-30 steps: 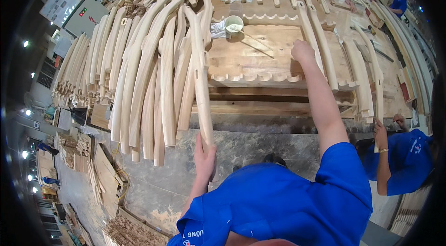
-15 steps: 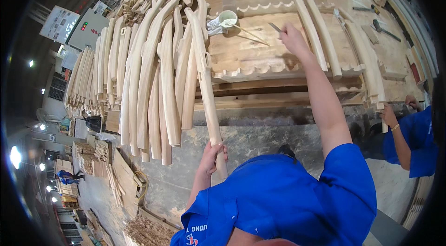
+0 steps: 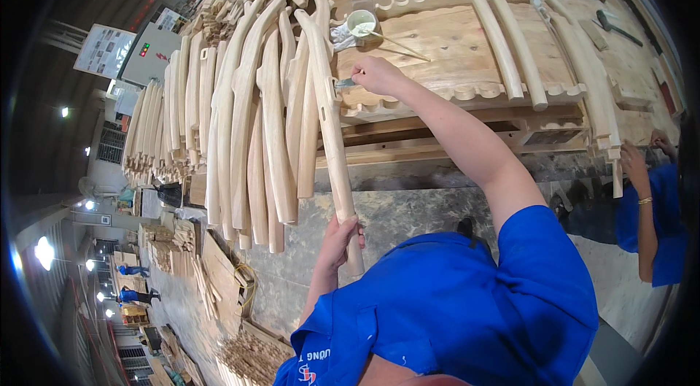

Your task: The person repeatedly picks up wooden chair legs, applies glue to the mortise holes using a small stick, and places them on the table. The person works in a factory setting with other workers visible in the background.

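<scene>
My left hand [image 3: 343,236] is wrapped round the lower end of a long, curved wooden furniture leg [image 3: 332,145], whose upper part rests among other legs. A slot is cut in its side. My right hand [image 3: 378,76] grips a putty knife [image 3: 345,83], its flat metal blade at the leg's edge beside the slots. The hand hides the knife's handle. Just beyond stands a white tub [image 3: 362,22] of pale paste, with a thin stick [image 3: 401,48] leaning out over the bench and a crumpled white cloth [image 3: 341,37] beside it.
Many similar wooden legs [image 3: 244,116] are stacked at left. Scalloped wooden rails [image 3: 459,94] cross the workbench [image 3: 445,43], and two more legs [image 3: 503,36] lie over them. A hammer [image 3: 618,28] lies at far right. Another person's hand [image 3: 634,166] holds wood at the right edge.
My right hand has moved left and toward me, bringing the putty knife from over the bench to the leg. My left hand keeps its grip on the leg.
</scene>
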`<state>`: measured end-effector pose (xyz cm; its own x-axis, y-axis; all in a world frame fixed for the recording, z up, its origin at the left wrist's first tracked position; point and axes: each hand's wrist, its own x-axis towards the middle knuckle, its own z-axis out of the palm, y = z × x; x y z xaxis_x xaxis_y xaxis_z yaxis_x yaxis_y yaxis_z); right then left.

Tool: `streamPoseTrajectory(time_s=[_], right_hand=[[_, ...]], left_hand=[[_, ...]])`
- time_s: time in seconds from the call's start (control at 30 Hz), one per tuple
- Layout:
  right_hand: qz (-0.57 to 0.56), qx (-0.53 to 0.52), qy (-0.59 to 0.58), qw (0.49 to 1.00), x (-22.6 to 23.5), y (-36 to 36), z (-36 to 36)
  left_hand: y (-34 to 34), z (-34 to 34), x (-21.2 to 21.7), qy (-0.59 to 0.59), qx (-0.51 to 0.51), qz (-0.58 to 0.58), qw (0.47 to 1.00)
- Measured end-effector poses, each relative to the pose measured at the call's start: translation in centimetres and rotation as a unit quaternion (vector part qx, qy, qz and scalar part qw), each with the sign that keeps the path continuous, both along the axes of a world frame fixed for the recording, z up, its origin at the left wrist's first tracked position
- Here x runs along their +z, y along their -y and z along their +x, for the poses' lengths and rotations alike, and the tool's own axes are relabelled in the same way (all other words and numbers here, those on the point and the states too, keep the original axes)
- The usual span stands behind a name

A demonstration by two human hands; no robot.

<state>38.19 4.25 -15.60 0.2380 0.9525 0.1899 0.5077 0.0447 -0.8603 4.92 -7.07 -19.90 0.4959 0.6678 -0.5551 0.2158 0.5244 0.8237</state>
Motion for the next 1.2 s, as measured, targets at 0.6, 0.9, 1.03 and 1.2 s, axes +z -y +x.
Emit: streamPoseTrajectory(time_s=[0.6,0.9,1.03,1.2], right_hand=[[0.149,0.095,0.091,0.98,-2.6,-5.1,-0.3],[0.163,0.074,0.066,0.982,-3.1,-5.2,-0.4],[0.127,0.13,0.05,0.982,-2.3,-5.1,-0.5],[0.139,0.093,0.072,0.983,-2.7,-4.9,-0.3]], left_hand=[[-1.2,0.4,1.0,-0.06,-0.04,0.064,0.995],[-1.2,0.4,1.3,-0.063,-0.045,0.057,0.995],[-1.2,0.0,1.0,-0.066,-0.034,0.054,0.996],[-1.4,0.2,1.3,-0.065,-0.036,0.057,0.996]])
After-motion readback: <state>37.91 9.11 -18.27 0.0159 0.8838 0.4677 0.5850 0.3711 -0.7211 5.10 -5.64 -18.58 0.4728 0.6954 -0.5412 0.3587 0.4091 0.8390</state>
